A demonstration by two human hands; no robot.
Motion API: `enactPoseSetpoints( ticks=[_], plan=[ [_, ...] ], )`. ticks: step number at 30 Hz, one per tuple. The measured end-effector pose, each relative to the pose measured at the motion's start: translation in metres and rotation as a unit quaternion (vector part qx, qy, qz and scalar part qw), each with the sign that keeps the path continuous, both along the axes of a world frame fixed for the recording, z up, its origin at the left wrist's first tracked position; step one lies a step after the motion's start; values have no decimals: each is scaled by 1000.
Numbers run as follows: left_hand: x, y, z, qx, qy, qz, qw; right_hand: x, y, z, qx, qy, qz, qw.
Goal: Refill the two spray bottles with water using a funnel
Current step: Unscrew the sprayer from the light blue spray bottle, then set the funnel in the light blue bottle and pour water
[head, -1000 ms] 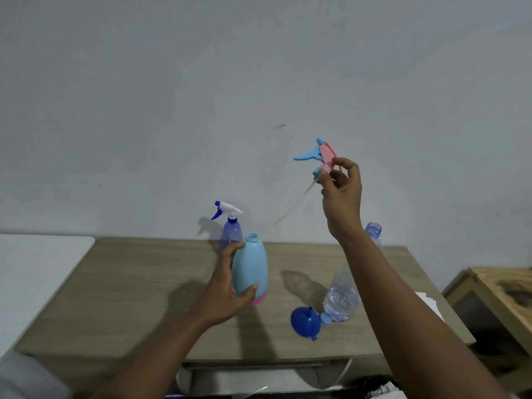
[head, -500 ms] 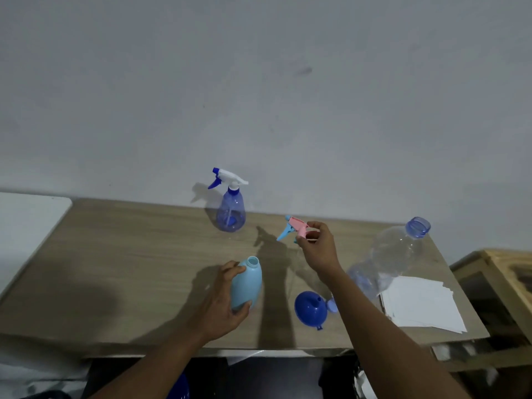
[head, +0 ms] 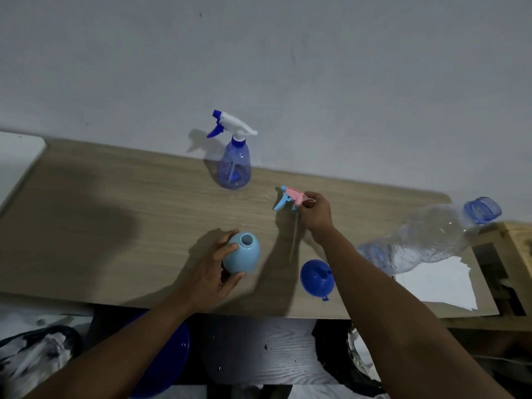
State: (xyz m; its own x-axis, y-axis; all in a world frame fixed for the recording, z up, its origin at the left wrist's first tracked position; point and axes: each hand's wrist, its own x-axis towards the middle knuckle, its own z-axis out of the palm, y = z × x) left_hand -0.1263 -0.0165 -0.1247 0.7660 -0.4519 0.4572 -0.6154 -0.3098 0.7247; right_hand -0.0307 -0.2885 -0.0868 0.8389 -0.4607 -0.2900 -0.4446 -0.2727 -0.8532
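At mid-bench (head: 115, 220), near the front edge: light-blue spray bottle (head: 244, 259) upright, neck open, no head fitted. Left hand (head: 211, 273) grips its body, fingers and thumb curled round it.

Right hand (head: 315, 214) is farther back and to the right, apart from the left. It pinches the pink-and-blue trigger head (head: 290, 196) at its rear end, nozzle pointing left. A thin dip tube (head: 294, 240) runs from the head down toward the bench top; cannot tell whether its tip touches.

Blue funnel (head: 315, 279) lies on its side just right of the light-blue bottle, partly behind the right forearm.

Second spray bottle (head: 233, 165), translucent blue with its white-and-blue head fitted, stands upright at the back by the wall, well apart from both hands.

Right end: large clear water bottle (head: 426, 240) with some water in its lower part, and white paper sheets (head: 437, 286) beside it.
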Motion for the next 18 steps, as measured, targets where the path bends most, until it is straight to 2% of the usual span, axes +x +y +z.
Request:
enactPoseSetpoints(
  ticks=[7,12,18],
  plan=[
    [1,1,2,22,-10,-6,1000,4,-9,-7,16,48,-9,999],
    [1,5,-1,44,-6,-2,999,-3,-15,4,-35,46,8,998],
    [-1,2,3,46,-12,11,999,-101,-9,44,-148,-141,51,978]
  ],
)
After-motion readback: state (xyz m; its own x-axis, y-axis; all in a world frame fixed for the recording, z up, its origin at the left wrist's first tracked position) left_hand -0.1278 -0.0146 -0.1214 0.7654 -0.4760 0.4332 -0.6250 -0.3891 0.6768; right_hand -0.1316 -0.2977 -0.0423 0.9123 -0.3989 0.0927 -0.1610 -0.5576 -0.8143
